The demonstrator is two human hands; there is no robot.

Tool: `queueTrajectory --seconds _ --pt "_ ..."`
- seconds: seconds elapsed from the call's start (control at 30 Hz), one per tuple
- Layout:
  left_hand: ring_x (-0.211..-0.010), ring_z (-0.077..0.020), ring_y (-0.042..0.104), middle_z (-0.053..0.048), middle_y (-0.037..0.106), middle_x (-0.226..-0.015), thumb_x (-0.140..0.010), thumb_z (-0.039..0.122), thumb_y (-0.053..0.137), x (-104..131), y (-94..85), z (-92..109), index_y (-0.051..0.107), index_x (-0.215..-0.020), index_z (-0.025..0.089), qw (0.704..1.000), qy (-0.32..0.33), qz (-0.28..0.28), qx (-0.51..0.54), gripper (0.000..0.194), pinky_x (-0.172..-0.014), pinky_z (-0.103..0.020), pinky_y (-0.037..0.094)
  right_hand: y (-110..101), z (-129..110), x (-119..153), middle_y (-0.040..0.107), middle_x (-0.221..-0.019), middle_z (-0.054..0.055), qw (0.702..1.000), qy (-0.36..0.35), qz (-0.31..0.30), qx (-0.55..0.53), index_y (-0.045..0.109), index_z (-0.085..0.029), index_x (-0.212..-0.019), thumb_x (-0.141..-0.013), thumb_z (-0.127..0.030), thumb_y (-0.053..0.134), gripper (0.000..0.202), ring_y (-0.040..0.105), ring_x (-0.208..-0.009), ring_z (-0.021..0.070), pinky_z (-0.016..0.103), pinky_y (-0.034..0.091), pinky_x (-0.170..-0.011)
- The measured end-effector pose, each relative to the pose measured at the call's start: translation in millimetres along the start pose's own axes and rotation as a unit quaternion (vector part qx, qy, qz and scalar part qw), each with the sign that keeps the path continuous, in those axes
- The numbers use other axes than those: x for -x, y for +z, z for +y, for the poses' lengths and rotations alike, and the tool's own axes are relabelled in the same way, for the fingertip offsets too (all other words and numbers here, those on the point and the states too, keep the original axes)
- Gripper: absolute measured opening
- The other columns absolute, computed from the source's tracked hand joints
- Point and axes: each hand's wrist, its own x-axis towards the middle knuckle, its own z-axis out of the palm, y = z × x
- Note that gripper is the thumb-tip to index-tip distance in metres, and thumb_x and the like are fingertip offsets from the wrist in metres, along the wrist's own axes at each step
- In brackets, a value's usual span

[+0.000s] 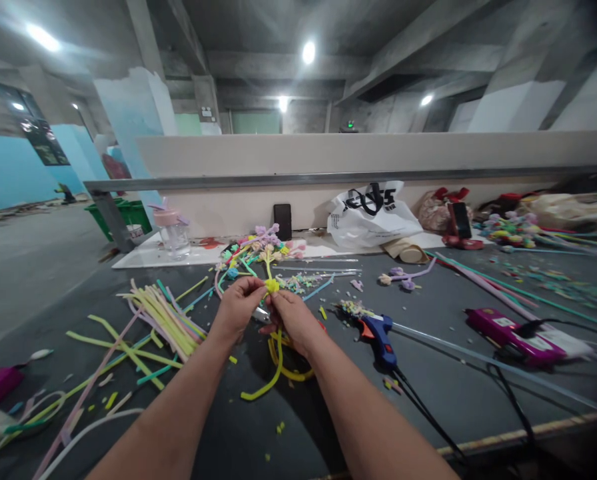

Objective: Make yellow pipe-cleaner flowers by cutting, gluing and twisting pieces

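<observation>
A small yellow fuzzy flower piece [272,286] is pinched between the fingertips of my left hand [239,308] and my right hand [292,316], over the middle of the dark table [228,440]. Both hands are closed on it. From below my right hand hangs a curved yellow-green fuzzy stem [273,381]. Part of a metal tool [261,315] shows between the hands, mostly hidden. Under my right hand lies a yellow ring [298,375]. Just beyond the hands is a pile of coloured fuzzy flowers [264,240].
A blue glue gun [381,340] with a cable lies right of my hands. Bundled fuzzy stems [166,320] lie left. Behind stand a clear cup [172,230], a phone [282,221] and a white bag [373,217]. A purple power strip [508,337] lies far right.
</observation>
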Motion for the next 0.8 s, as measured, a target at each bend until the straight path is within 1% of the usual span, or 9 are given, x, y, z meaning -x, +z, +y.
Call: queueTrajectory --seconds 0.07,0.13,0.2,0.27,0.33,0.4,0.53,0.67,0.8 --pt "-0.039 -0.0052 0.041 0.004 0.052 -0.051 -0.075 0.031 0.052 -0.2 0.9 0.6 0.055 -0.075 0.014 0.999 -0.027 -0.013 0.029 0.018 -0.039 -0.017 0.032 0.0 -0.4 0.3 0.038 -0.051 -0.007 1.000 -0.003 -0.003 0.003 0.050 -0.018 -0.066 -0.076 -0.030 0.047 0.016 0.035 -0.043 0.0066 0.021 0.043 -0.041" --pt "-0.038 -0.0047 0.039 0.005 0.052 -0.051 -0.074 0.033 0.053 -0.1 0.7 1.3 0.056 -0.076 0.014 0.998 -0.043 -0.018 0.049 0.020 -0.039 -0.017 0.030 0.0 -0.5 0.5 0.038 -0.051 -0.007 1.000 -0.006 -0.002 0.006 0.050 -0.018 -0.066 -0.076 -0.030 0.046 0.017 0.036 -0.044 0.0070 0.021 0.044 -0.041" --pt "-0.042 -0.0056 0.043 0.004 0.054 -0.053 -0.072 0.032 0.056 -0.2 0.1 1.3 0.057 -0.074 0.014 0.997 -0.048 -0.017 0.059 0.018 -0.043 -0.018 0.034 0.2 -0.3 0.6 0.038 -0.051 -0.007 1.000 -0.006 0.003 0.008 0.049 -0.018 -0.066 -0.076 -0.030 0.046 0.016 0.035 -0.044 0.0071 0.021 0.044 -0.041" --pt "-0.049 -0.0074 0.049 0.003 0.057 -0.056 -0.070 0.030 0.058 -0.2 -0.5 0.4 0.058 -0.070 0.015 0.997 -0.048 -0.009 0.059 0.015 -0.050 -0.019 0.038 0.6 -0.1 0.7 0.036 -0.050 -0.007 1.000 -0.005 0.007 0.010 0.049 -0.019 -0.066 -0.076 -0.029 0.046 0.015 0.035 -0.044 0.0071 0.021 0.043 -0.041" --pt "-0.054 -0.0085 0.051 0.003 0.058 -0.057 -0.069 0.029 0.059 -0.1 -0.7 -1.0 0.059 -0.067 0.015 0.997 -0.048 0.003 0.055 0.013 -0.056 -0.019 0.040 1.3 0.0 0.9 0.036 -0.050 -0.008 1.000 -0.003 0.010 0.012 0.049 -0.019 -0.066 -0.076 -0.029 0.047 0.014 0.034 -0.044 0.0071 0.020 0.043 -0.041" --pt "-0.052 -0.0083 0.050 0.004 0.057 -0.056 -0.069 0.028 0.058 0.3 -0.3 -1.8 0.059 -0.066 0.016 0.997 -0.051 0.009 0.051 0.013 -0.055 -0.019 0.040 2.0 0.1 0.8 0.036 -0.051 -0.007 1.000 -0.003 0.012 0.012 0.049 -0.019 -0.066 -0.076 -0.029 0.047 0.014 0.034 -0.044 0.0071 0.021 0.043 -0.041" --pt "-0.046 -0.0076 0.047 0.005 0.056 -0.054 -0.072 0.027 0.054 1.6 1.8 0.3 0.058 -0.068 0.016 0.997 -0.050 -0.001 0.054 0.012 -0.051 -0.020 0.039 2.5 1.0 -0.3 0.036 -0.051 -0.007 1.000 -0.005 0.018 0.019 0.048 -0.020 -0.065 -0.076 -0.032 0.046 0.016 0.034 -0.043 0.0075 0.021 0.043 -0.041" --pt "-0.053 -0.0092 0.052 0.004 0.057 -0.057 -0.070 0.023 0.054 2.1 0.8 4.6 0.057 -0.068 0.016 0.999 -0.033 -0.005 0.041 0.008 -0.057 -0.020 0.041 1.7 3.3 -2.1 0.035 -0.050 -0.007 0.999 -0.011 0.021 0.044 0.047 -0.020 -0.064 -0.076 -0.032 0.047 0.017 0.034 -0.043 0.0076 0.022 0.044 -0.041" --pt "-0.057 -0.0106 0.052 0.003 0.058 -0.058 -0.071 0.028 0.055 1.3 -2.6 5.0 0.058 -0.067 0.016 1.000 -0.016 -0.003 0.018 0.013 -0.059 -0.021 0.042 0.5 5.5 -3.4 0.034 -0.050 -0.007 0.997 -0.021 0.023 0.075 0.048 -0.019 -0.065 -0.077 -0.033 0.047 0.018 0.033 -0.044 0.0075 0.023 0.047 -0.042"
